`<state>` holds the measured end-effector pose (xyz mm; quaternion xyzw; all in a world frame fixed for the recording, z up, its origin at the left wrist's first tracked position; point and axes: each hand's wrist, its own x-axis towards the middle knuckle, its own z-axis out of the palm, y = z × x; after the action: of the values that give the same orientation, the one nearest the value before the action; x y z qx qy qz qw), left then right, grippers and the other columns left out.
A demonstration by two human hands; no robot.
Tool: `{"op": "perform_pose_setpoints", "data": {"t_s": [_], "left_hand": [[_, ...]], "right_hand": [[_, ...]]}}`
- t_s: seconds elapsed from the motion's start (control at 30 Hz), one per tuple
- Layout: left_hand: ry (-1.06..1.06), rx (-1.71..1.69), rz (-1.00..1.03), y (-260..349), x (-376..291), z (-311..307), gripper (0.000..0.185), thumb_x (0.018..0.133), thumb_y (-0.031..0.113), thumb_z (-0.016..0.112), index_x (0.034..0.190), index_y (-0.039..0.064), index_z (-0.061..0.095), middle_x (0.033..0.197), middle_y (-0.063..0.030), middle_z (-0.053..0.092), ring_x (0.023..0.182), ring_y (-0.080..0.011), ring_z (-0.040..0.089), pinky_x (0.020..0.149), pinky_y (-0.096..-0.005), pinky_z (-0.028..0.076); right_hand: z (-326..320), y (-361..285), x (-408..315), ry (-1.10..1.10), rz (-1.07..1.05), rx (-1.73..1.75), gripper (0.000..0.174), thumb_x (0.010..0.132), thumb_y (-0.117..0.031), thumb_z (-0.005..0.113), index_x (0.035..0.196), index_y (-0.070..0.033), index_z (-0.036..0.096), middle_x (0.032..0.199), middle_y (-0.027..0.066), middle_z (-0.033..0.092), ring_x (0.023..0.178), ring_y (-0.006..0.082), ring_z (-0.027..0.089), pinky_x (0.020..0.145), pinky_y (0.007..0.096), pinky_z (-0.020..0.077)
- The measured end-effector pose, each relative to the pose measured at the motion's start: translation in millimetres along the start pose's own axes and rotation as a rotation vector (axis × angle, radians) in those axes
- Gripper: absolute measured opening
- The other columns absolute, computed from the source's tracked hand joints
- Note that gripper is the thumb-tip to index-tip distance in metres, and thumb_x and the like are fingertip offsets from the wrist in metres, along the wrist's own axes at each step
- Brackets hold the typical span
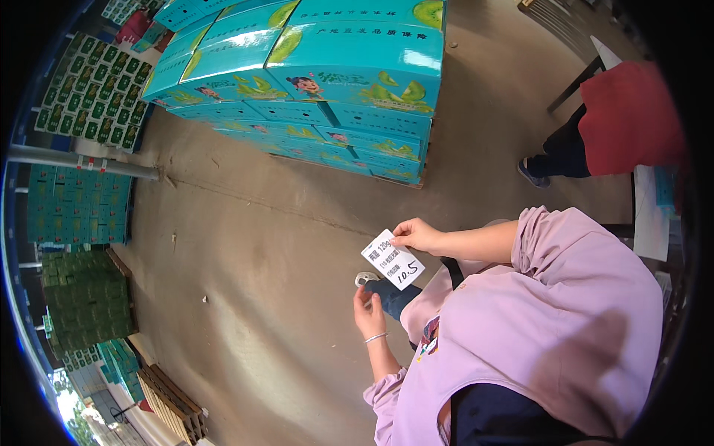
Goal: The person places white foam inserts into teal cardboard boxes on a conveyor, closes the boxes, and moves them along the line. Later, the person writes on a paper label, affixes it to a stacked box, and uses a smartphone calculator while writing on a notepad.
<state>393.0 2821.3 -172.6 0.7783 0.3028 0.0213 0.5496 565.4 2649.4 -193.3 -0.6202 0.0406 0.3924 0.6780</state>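
Observation:
My right hand (415, 236) pinches the upper edge of a white paper card (393, 260) between thumb and fingers. The card bears printed and handwritten writing and is held tilted in front of my body. Just below it, my left hand (369, 313) is raised with its fingers curled and apart, holding nothing; a thin bangle (376, 337) circles that wrist. The left fingertips are near the card's lower side but do not appear to hold it.
Turquoise kiwifruit cartons (357, 61) stand stacked on a pallet ahead. A person in a red top (625, 120) is at the right beside a table. More stacked cartons (78, 203), a metal post (83, 161) and wooden pallets (167, 401) are at the left. Small debris lies on the concrete floor (268, 267).

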Motion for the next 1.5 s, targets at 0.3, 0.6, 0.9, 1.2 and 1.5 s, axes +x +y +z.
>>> {"op": "perform_pose_setpoints", "data": {"t_s": [0.3,0.6,0.9,1.2,1.5], "left_hand": [[-0.379,0.295,-0.356,-222.5,107.8,-99.0,0.038,0.081,0.016,0.063,0.113,-0.005,0.057,0.101,-0.0178,0.065,0.094,-0.0246,0.063,0.084,-0.0334,0.048],[-0.735,-0.505,-0.26,-198.3,362.2,32.5,0.044,0.086,0.005,0.059,0.128,-0.001,0.048,0.123,-0.0133,0.055,0.11,-0.0183,0.054,0.092,-0.0295,0.044],[-0.945,-0.429,0.07,-295.1,428.9,184.2,0.022,0.077,-0.006,0.062,0.098,-0.002,0.066,0.095,-0.0075,0.067,0.082,-0.0122,0.062,0.075,-0.026,0.051],[-0.995,-0.615,-0.335,-334.1,438.7,306.2,0.019,0.079,-0.006,0.057,0.093,0.001,0.066,0.087,-0.0096,0.068,0.072,-0.0161,0.065,0.063,-0.0273,0.054],[-0.983,-0.542,-0.327,-299.8,476.8,367.9,0.015,0.082,-0.001,0.06,0.096,-0.001,0.065,0.086,-0.01,0.068,0.07,-0.0155,0.065,0.06,-0.0273,0.054]], "right_hand": [[35.5,121.2,190.5,0.653,0.093,0.361,0.017,0.08,-0.016,0.069,0.092,-0.006,0.063,0.078,0.002,0.062,0.065,0.0102,0.054,0.056,0.0231,0.0384],[34.1,171.5,250.4,0.088,0.202,0.64,0.018,0.083,-0.02,0.067,0.095,-0.01,0.06,0.094,0.0011,0.062,0.089,0.013,0.057,0.078,0.0291,0.0427],[-27.9,289.9,330.7,0.319,-0.094,0.575,0.021,0.085,-0.019,0.064,0.098,-0.003,0.064,0.093,0.0035,0.063,0.087,0.0127,0.057,0.078,0.0304,0.0443],[-68.5,334.1,375.1,1.07,-0.408,0.608,0.019,0.083,-0.012,0.066,0.097,0.001,0.065,0.086,0.0044,0.066,0.077,0.0091,0.059,0.07,0.0244,0.0454],[-118.7,308.7,404.7,1.298,-0.64,0.528,0.013,0.081,-0.008,0.068,0.088,0.001,0.065,0.081,0.0056,0.067,0.071,0.0083,0.061,0.064,0.0217,0.0467]]}}
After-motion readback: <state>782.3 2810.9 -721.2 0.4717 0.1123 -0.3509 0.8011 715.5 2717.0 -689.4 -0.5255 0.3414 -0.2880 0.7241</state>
